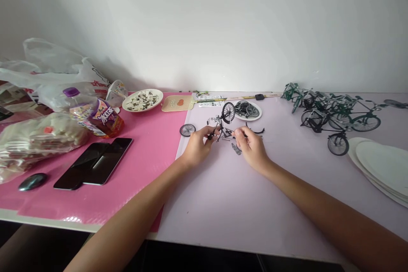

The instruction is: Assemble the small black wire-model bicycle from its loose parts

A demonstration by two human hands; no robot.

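Note:
My left hand (pixel 199 145) is closed around part of a small black model bicycle (pixel 218 127), whose one fitted wheel (pixel 228 112) points up and away from me. My right hand (pixel 250 146) pinches with thumb and forefinger at the right end of the bicycle; what lies between the fingertips is too small to make out. A loose black spoked wheel (pixel 187 130) rests on the table left of my left hand. Close to my right fingers lie a small grey part (pixel 236 149) and a curved black part (pixel 259 131).
Behind my hands stands a plate of black wheels and parts (pixel 247 110). Several model bicycles (pixel 338 114) and stacked white plates (pixel 382 165) are at the right. Phones (pixel 106 161), a drink bottle (pixel 95 114), plastic bags (pixel 57 72) and a bowl of small pieces (pixel 143 100) are at the left.

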